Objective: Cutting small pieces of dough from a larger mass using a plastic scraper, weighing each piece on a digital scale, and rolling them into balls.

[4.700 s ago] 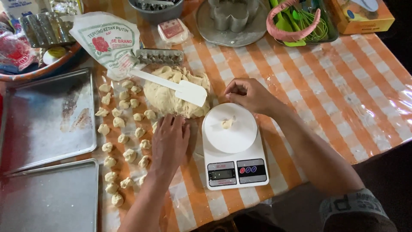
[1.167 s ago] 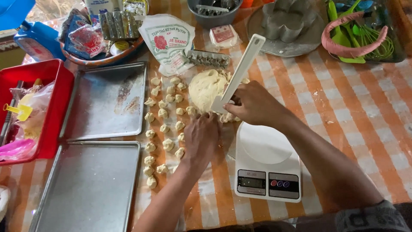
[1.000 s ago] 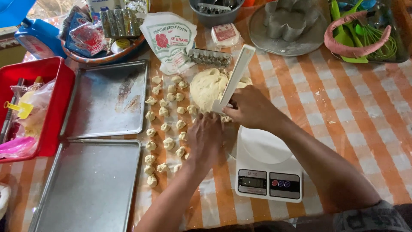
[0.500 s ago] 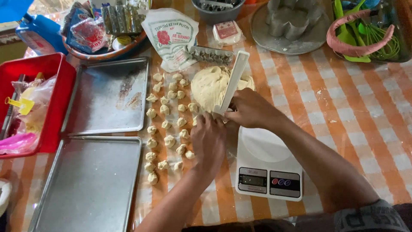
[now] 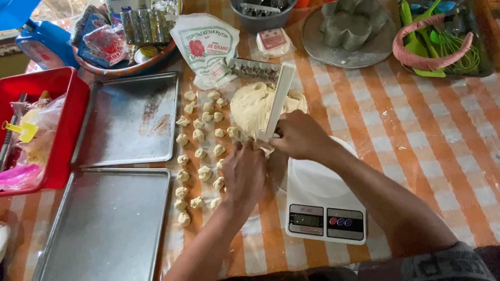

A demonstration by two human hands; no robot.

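Overhead, a person's right hand (image 5: pixel 301 138) closes its fingers around a white plastic dough scraper (image 5: pixel 276 101), blade standing in the pale mound of dough (image 5: pixel 255 106) at the centre of the orange-and-white checked tablecloth (image 5: pixel 416 130). The left hand (image 5: pixel 245 171), at 7 o'clock of the dough, lies palm down with fingers curled at the mound's near edge; what they pinch cannot be made out. At 11 o'clock of the dough lies a white paper flour bag with green lettering and a red flower mark (image 5: pixel 205 47); at 12 o'clock, a small white packet with a red label (image 5: pixel 274 41). Rows of small torn dough pieces (image 5: pixel 200 151) run at 9 o'clock, beside two bare metal baking trays (image 5: pixel 130 119), one behind the other. A red plastic bin (image 5: pixel 52 119) at far left holds crumpled plastic bags; a round tray (image 5: pixel 122 67) at 10 o'clock holds foil-wrapped packets and bottles. A grey bowl (image 5: pixel 260 18) at the top edge holds metal pieces, a grey round plate (image 5: pixel 346 47) carries flower-shaped metal moulds, and a dark container (image 5: pixel 482 52) at 2 o'clock holds green utensils and a pink band. The white digital kitchen scale (image 5: pixel 323 200) sits at 5 o'clock, its platform bare. Compared with half a second earlier, both hands sit much as they did, the scraper a shade more upright.
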